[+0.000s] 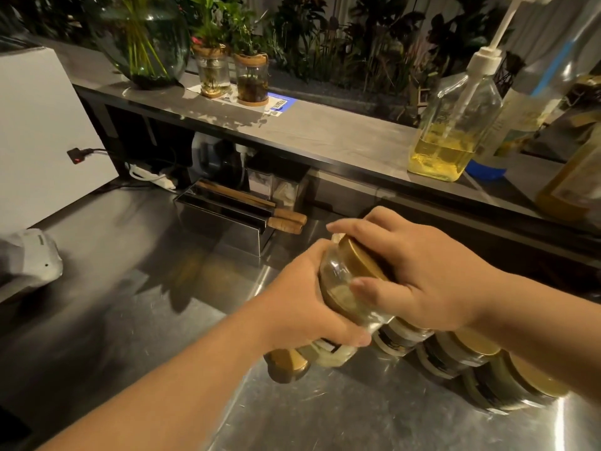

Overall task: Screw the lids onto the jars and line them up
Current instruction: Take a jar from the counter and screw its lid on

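Above the steel bench (136, 320), the left hand (302, 307) is gripping a glass jar (338, 288) while the right hand (419, 275) is closing its fingers around the gold lid (361, 258), with three lidded jars (468, 359) already lining up toward the bench's right edge and another jar (289, 366) apparently waiting beneath.

The clear glass jar (338, 284) is mostly covered by the left hand (302, 307) and right hand (419, 271). At lower right, the row of gold-lidded jars (461, 356) is partly hidden behind the right forearm, labels unreadable.
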{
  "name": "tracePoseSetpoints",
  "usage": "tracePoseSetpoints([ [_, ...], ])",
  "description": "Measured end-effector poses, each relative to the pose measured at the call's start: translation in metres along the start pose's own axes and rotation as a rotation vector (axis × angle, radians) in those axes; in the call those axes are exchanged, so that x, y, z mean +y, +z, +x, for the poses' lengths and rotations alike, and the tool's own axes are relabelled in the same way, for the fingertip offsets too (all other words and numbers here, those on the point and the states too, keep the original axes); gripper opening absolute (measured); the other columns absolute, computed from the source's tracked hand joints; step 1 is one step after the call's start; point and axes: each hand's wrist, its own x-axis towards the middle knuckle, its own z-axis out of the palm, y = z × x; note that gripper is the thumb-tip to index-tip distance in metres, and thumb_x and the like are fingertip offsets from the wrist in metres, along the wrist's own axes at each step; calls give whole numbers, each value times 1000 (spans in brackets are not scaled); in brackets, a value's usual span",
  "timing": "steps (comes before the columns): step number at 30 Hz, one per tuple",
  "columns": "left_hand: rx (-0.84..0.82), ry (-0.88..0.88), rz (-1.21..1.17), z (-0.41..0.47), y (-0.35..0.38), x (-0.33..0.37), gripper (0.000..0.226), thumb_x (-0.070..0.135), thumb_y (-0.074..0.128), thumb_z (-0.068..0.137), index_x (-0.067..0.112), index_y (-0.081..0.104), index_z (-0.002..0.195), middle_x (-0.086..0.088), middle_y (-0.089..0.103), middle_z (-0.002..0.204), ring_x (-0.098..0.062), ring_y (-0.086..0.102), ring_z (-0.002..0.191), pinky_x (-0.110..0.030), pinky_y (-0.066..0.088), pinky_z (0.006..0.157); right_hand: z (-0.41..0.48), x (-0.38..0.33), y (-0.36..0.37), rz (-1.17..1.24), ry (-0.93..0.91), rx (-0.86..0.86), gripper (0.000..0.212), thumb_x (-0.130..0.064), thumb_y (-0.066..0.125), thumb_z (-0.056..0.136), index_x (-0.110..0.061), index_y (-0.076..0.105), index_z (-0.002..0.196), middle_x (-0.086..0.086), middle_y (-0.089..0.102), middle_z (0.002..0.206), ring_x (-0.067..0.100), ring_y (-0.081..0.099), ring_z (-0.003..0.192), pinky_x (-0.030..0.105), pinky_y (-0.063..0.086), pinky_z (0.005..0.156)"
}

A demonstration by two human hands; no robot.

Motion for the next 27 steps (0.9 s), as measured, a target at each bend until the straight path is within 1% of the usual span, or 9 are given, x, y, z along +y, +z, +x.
tracePoseSetpoints([
  [3, 350, 15, 342, -2, 21, 4, 94, 60, 98, 49, 53, 42, 123, 35, 49, 121, -9, 59, 116, -45, 61, 100, 9, -9, 8, -36, 289, 8, 80, -88, 22, 83, -51, 27, 153, -10, 49, 121, 13, 59, 95, 34, 56, 77],
  [6, 519, 47, 560, 0, 33, 0, 109, 67, 102, 55, 50, 27, 132, 35, 27, 103, -2, 40, 109, -31, 46, 103, 19, -16, 14, -62, 407, 11, 93, -93, 10, 72, -48, 25, 153, -2, 50, 121, 19, 59, 93, 32, 54, 70],
  [8, 551, 22, 579, 0, 39, -1, 115, 67, 103, 58, 52, 20, 135, 30, 14, 98, -1, 32, 112, -31, 42, 104, 22, -18, 13, -81, 412, 4, 93, -92, 11, 72, -46, 28, 151, -1, 51, 120, 19, 59, 91, 31, 54, 69],
  [12, 290, -26, 357, -4, 14, 7, 105, 77, 96, 50, 60, 33, 133, 46, 37, 121, -2, 50, 124, -42, 56, 109, 15, -6, -10, 77, 303, -29, 76, -83, 36, 81, -47, 41, 147, -9, 54, 123, 14, 59, 102, 36, 58, 80],
  [14, 71, -64, 161, -5, -6, 12, 107, 72, 103, 50, 66, 41, 137, 35, 60, 133, -8, 66, 127, -44, 62, 105, 9, 3, -21, 163, 171, -44, 70, -78, 44, 83, -48, 46, 146, -12, 55, 128, 12, 61, 109, 37, 58, 83],
  [16, -55, -50, 50, -3, -15, 14, 105, 53, 107, 59, 57, 49, 147, 16, 72, 136, -16, 72, 129, -50, 60, 110, 7, 6, -24, 199, 70, -36, 65, -72, 47, 88, -44, 49, 146, -10, 57, 131, 13, 62, 112, 38, 57, 85],
  [18, -54, -2, -39, -1, -11, 13, 96, 37, 105, 66, 38, 57, 149, 0, 75, 136, -30, 72, 130, -60, 56, 113, 7, 7, -23, 202, 66, -23, 65, -71, 45, 89, -42, 50, 147, -9, 59, 130, 13, 63, 112, 41, 57, 88],
  [20, -5, 25, -73, -1, -3, 8, 90, 33, 104, 68, 32, 60, 146, -5, 76, 134, -32, 73, 128, -62, 55, 113, 8, 7, -20, 183, 82, -28, 66, -72, 43, 88, -43, 49, 147, -9, 59, 130, 13, 62, 112, 42, 57, 88],
  [27, 109, 30, 35, 4, 10, -8, 84, 51, 102, 67, 58, 54, 135, 19, 74, 131, -5, 72, 122, -37, 60, 103, 15, 12, -13, 146, 151, -61, 66, -74, 42, 87, -47, 46, 146, -11, 56, 128, 13, 60, 110, 40, 58, 87],
])
